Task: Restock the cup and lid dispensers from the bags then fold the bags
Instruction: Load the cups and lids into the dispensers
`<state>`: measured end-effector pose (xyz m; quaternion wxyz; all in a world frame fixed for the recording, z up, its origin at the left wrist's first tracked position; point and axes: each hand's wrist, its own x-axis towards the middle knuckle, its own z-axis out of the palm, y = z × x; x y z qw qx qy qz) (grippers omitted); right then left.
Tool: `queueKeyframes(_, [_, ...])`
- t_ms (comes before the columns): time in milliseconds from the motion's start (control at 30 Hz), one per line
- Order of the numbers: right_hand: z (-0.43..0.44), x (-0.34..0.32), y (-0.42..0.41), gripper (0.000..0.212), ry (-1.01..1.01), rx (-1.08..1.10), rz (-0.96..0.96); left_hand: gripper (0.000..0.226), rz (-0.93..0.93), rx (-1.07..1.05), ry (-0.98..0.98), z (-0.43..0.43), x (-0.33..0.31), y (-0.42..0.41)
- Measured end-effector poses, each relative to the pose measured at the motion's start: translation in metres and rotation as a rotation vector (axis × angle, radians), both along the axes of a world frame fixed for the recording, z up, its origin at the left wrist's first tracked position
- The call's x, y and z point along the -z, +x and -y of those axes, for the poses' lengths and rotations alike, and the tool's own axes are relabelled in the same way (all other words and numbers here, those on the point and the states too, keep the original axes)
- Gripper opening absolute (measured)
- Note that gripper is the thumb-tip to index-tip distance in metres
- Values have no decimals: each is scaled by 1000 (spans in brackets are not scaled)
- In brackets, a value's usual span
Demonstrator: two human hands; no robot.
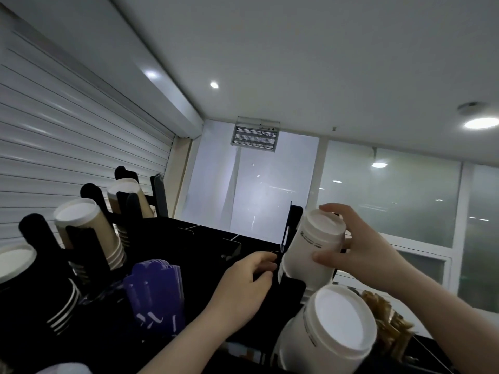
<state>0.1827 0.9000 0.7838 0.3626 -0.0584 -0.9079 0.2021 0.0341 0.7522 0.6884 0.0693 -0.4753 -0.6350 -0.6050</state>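
Currently the view is tilted upward over a black dispenser [175, 238] with angled cup slots.

Right hand [361, 247]: grips a white cup stack [310, 247] at the far right slot. The thumb presses the stack's near side. The other fingers [333, 209] are spread and curled over the closed top end and far side. The stack is tilted, closed end up and toward the camera. Its lower end is down in the slot, hidden by the black wall.

Left hand [243, 290]: just left of that stack's lower end. Its fingers [262, 259] are held together and curled round the black edge of the slot; the fingertips are partly hidden behind it.

Other stock:
- A second white stack [332, 330] sits in the near right slot, just below the held one, tilted the same way.
- Two brown cup stacks lean in left slots, one nearer [89, 230] and one farther [127, 197].
- Black cups [32, 282] with white rims are at the near left.
- Purple packets [155, 290] stand between the black cups and the left hand.
- Brown stick-like items [386, 317] are at the right, blurred; type unclear.

Background: a white roller shutter [67, 147] on the left, a wall-mounted grille fixture [255, 134] far centre, and frosted glass panels [391, 195] on the right.
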Motion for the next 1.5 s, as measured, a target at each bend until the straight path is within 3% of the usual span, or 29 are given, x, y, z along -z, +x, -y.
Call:
queueKeyframes(567, [-33, 20, 33, 66, -309, -103, -343, 34, -32, 51, 115, -15, -13, 10])
queueKeyframes(733, [-23, 25, 30, 73, -74, -33, -221, 30, -7, 34, 72, -20, -9, 9])
queueKeyframes(1033, [-10, 17, 4, 76, 172, 23, 50, 30, 32, 30, 37, -31, -9, 8])
queueKeyframes(1200, [-21, 21, 5, 77, 133, 100, 68, 32, 37, 27, -13, -33, -8, 7])
queueKeyframes(1333, [-24, 17, 6, 39, -4, 13, 173, 21, 77, 52, -54, -33, -5, 4])
queueKeyframes(1433, [-26, 25, 5, 44, 33, 61, 227, 42, 112, 58, -78, -33, -1, 1])
queueKeyframes(1500, [-19, 28, 3, 45, 99, 40, 269, 35, 113, 62, -73, -32, 0, 3])
